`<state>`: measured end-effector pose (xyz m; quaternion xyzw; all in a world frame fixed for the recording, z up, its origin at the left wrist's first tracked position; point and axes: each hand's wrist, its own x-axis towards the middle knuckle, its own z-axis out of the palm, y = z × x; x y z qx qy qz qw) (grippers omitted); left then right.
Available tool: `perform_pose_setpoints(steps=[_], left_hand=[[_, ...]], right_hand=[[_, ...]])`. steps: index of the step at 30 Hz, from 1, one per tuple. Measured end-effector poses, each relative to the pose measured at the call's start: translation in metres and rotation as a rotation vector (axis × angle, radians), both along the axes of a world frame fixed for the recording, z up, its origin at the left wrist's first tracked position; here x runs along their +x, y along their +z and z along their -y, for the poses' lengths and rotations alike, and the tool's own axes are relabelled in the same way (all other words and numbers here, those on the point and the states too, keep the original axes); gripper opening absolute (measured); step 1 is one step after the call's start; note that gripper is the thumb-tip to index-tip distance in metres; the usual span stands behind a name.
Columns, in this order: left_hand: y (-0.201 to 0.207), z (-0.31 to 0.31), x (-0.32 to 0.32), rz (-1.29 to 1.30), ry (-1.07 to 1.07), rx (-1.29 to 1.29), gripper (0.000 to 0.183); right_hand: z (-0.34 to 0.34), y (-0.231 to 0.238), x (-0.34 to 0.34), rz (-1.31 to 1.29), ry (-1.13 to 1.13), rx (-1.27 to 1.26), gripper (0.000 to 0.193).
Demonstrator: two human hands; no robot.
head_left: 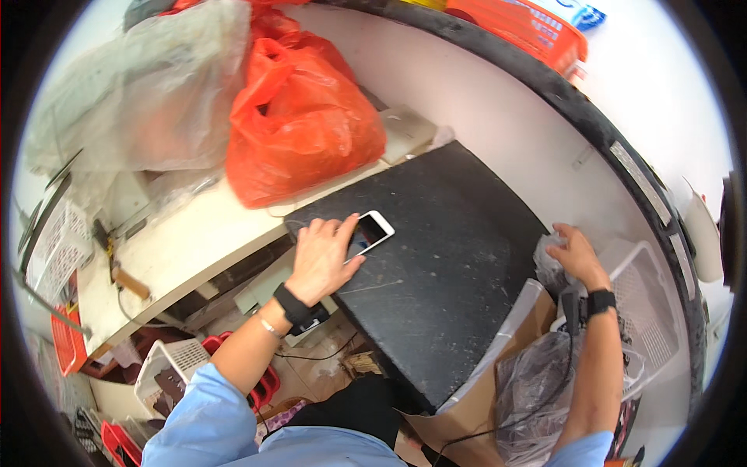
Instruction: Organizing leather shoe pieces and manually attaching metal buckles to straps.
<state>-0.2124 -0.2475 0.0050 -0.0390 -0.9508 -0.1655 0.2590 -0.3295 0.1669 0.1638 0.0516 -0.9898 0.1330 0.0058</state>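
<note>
A white-framed smartphone [379, 226] with a dark screen is on or just above the black tabletop [436, 257], near its left side. My left hand [320, 257] grips the phone's near end between thumb and fingers, partly covering it. Over at the right edge of the tabletop, my right hand [580, 257] has its fingers curled on a crumpled clear plastic bag [549, 265]. The exact hold of those fingers is partly hidden. Both wrists wear dark bands.
A full red plastic bag [307, 124] stands on the white counter [187, 233], beside a large clear plastic sheet [148, 93]. An open cardboard box [486, 373] with clear plastic [537, 381] sits near right. White baskets [650, 311] line the right wall. An orange basket [521, 31] tops the ledge.
</note>
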Motion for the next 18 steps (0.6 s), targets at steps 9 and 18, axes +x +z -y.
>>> perform_pose_setpoints(steps=[9, 18], left_hand=[[-0.004, 0.015, -0.014, -0.012, -0.069, 0.143, 0.090], [-0.006, 0.019, -0.010, -0.091, -0.072, 0.160, 0.085]], right_hand=[[0.062, 0.031, 0.105, -0.149, 0.354, -0.006, 0.046], [0.054, 0.038, 0.187, -0.082, 0.478, -0.107, 0.046]])
